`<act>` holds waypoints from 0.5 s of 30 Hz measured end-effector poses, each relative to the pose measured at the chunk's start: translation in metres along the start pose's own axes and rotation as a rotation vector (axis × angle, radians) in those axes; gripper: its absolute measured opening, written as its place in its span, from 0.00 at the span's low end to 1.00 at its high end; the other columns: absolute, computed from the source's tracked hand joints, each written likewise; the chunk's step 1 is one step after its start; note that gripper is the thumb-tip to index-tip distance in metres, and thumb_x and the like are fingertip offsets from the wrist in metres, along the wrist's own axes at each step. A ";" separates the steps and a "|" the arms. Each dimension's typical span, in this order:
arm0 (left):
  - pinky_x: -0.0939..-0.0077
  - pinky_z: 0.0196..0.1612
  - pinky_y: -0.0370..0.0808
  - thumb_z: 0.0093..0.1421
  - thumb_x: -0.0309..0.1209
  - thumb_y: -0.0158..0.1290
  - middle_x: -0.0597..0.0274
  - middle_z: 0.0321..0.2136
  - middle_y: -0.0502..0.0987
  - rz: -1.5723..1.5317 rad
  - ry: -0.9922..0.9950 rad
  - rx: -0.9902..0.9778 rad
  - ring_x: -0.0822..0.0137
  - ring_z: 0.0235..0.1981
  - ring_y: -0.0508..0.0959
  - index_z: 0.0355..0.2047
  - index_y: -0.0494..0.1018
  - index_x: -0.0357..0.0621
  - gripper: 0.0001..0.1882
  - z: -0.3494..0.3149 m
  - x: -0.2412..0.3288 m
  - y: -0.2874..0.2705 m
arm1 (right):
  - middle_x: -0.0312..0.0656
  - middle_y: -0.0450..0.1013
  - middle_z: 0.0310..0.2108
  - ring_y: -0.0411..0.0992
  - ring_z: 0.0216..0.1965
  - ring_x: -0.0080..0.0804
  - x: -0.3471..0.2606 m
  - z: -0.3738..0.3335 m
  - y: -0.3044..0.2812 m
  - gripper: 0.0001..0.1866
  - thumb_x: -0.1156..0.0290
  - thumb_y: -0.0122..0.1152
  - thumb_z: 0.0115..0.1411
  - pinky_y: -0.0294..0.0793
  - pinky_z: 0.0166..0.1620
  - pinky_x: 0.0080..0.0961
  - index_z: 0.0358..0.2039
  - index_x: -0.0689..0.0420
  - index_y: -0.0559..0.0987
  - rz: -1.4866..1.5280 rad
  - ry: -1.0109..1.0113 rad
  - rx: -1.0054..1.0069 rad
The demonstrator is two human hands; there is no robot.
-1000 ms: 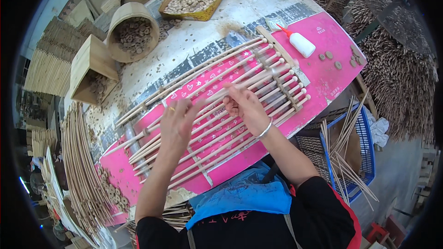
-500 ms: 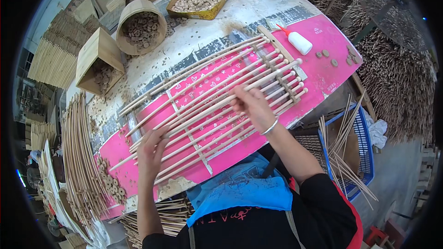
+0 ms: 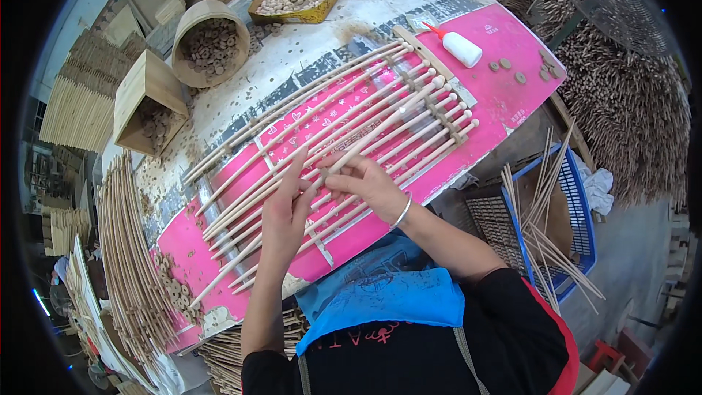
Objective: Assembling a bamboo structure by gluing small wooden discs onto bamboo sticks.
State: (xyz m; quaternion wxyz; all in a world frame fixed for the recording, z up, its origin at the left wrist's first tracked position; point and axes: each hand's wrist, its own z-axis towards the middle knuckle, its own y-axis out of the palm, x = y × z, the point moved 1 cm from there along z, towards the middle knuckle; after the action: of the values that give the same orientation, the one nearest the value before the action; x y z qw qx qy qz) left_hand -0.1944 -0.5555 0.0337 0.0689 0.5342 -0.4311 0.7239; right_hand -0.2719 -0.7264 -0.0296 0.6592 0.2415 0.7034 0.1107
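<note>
A pale wooden rod with a ball on its upper end slants over a row of similar rods on the pink board. My right hand is closed on the rod near its middle, thumb and fingers pinching beside what looks like a small brown wooden ring. Close by on the left, my left hand has its fingers bent round the same rod, index finger pointing up. Its palm side is partly hidden. Below that hand the rod's tail reaches toward a pile of wooden rings.
A white glue bottle with red tip lies by loose discs. Along the back stand a round tub of rings, a square wooden box and a yellow tray of wooden balls. A blue basket with rods stands right.
My right hand has slid down the rod toward my left hand. My left hand has moved right and up onto the rod. The view has shifted slightly.
</note>
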 end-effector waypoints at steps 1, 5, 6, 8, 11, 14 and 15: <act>0.78 0.33 0.71 0.65 0.18 0.53 0.63 0.26 0.74 -0.021 -0.008 0.010 0.75 0.26 0.71 0.71 0.61 0.49 0.34 -0.002 -0.001 0.001 | 0.35 0.77 0.37 0.75 0.36 0.19 0.001 -0.001 -0.002 0.20 0.67 0.62 0.68 0.78 0.39 0.18 0.58 0.58 0.76 0.054 -0.035 0.016; 0.80 0.34 0.71 0.66 0.19 0.53 0.66 0.26 0.72 -0.084 -0.088 0.014 0.78 0.28 0.70 0.71 0.62 0.47 0.33 -0.019 -0.010 -0.014 | 0.31 0.76 0.34 0.73 0.32 0.15 -0.021 0.000 -0.045 0.19 0.67 0.62 0.68 0.77 0.39 0.16 0.56 0.62 0.77 0.106 -0.069 0.217; 0.81 0.34 0.71 0.66 0.19 0.53 0.67 0.26 0.71 -0.107 -0.098 0.010 0.79 0.28 0.70 0.70 0.63 0.47 0.32 -0.022 -0.012 -0.017 | 0.30 0.75 0.32 0.72 0.31 0.14 -0.026 -0.001 -0.053 0.17 0.65 0.64 0.67 0.74 0.37 0.15 0.53 0.59 0.79 0.116 -0.081 0.216; 0.82 0.34 0.70 0.66 0.20 0.54 0.68 0.26 0.71 -0.128 -0.111 0.011 0.80 0.29 0.70 0.70 0.64 0.46 0.31 -0.027 -0.016 -0.021 | 0.29 0.75 0.30 0.72 0.30 0.14 -0.031 0.001 -0.061 0.17 0.62 0.66 0.66 0.71 0.34 0.13 0.50 0.57 0.80 0.101 -0.109 0.218; 0.81 0.35 0.70 0.66 0.20 0.55 0.66 0.27 0.73 -0.168 -0.141 0.018 0.78 0.29 0.71 0.66 0.69 0.44 0.27 -0.030 -0.023 -0.020 | 0.30 0.75 0.30 0.71 0.30 0.14 -0.028 0.001 -0.073 0.17 0.61 0.66 0.66 0.70 0.33 0.13 0.50 0.57 0.80 0.037 -0.124 0.238; 0.80 0.35 0.71 0.66 0.21 0.56 0.64 0.28 0.75 -0.073 -0.049 0.050 0.76 0.29 0.72 0.59 0.75 0.40 0.21 -0.028 -0.024 -0.020 | 0.30 0.75 0.30 0.72 0.29 0.14 -0.027 0.001 -0.080 0.19 0.61 0.66 0.66 0.71 0.32 0.14 0.52 0.57 0.80 -0.068 -0.084 0.226; 0.79 0.35 0.71 0.65 0.21 0.56 0.62 0.29 0.76 -0.038 -0.047 0.034 0.74 0.30 0.72 0.56 0.77 0.39 0.18 -0.027 -0.022 -0.022 | 0.30 0.75 0.30 0.72 0.29 0.14 -0.027 -0.001 -0.080 0.19 0.61 0.66 0.66 0.71 0.32 0.14 0.52 0.57 0.80 -0.066 -0.083 0.229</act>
State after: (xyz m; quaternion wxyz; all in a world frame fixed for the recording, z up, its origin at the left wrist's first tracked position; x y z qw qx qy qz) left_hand -0.1918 -0.5153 0.0261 0.0634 0.5600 -0.4101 0.7171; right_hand -0.2882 -0.8084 -0.0439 0.6593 0.2962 0.6910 -0.0023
